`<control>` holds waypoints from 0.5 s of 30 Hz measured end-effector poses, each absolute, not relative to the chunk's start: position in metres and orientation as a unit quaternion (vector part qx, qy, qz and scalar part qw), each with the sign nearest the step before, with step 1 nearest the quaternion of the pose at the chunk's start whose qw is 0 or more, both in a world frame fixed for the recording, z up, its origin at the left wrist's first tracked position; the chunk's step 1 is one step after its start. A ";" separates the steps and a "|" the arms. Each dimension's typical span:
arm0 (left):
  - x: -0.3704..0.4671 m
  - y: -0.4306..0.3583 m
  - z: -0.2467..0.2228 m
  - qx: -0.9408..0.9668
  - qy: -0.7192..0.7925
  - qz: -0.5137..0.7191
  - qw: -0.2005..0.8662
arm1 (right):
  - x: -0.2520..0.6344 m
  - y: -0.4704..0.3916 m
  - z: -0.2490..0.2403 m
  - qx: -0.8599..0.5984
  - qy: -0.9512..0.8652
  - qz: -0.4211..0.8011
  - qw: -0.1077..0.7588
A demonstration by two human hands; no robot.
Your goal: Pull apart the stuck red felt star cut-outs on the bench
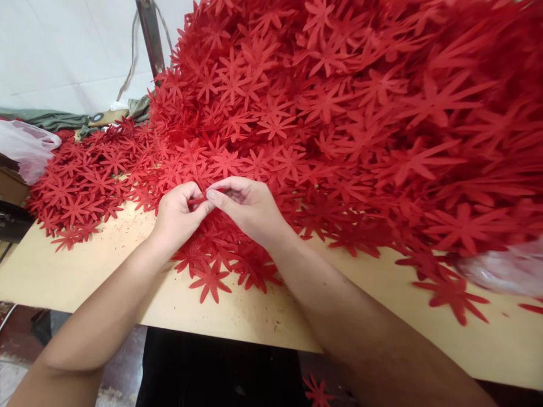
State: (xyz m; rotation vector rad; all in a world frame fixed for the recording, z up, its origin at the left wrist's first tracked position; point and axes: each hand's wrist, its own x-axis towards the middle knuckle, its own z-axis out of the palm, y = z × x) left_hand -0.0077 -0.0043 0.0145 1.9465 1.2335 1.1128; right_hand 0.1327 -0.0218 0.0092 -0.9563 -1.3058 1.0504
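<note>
My left hand [180, 212] and my right hand [248, 206] meet fingertip to fingertip over the front of a large heap of red flower-shaped cutouts [271, 118]. Pinched between thumb and fingers of both hands is a red cutout [197, 199], mostly covered by the fingers, so its full shape is hidden. Each cutout in the heap has several narrow petals spreading from a centre. Just below my hands, more red cutouts [211, 281] lie loosely on the pale wooden table [114, 265].
A smaller pile of red cutouts [78, 192] spreads at the left, beside a white plastic bag [27, 147]. Clear plastic [504, 268] lies at the right. Behind stand a metal post [150, 39] and a white wall [72, 51]. One cutout [318, 391] is below the table's front edge.
</note>
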 end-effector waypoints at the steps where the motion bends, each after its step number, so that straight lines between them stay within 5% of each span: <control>1: -0.008 -0.004 0.014 0.729 0.456 0.419 0.292 | 0.134 -0.021 0.008 -0.403 -0.553 0.450 0.574; 15: -0.008 0.000 0.019 0.672 0.434 0.475 0.367 | 0.140 -0.014 0.006 -0.394 -0.489 0.498 0.598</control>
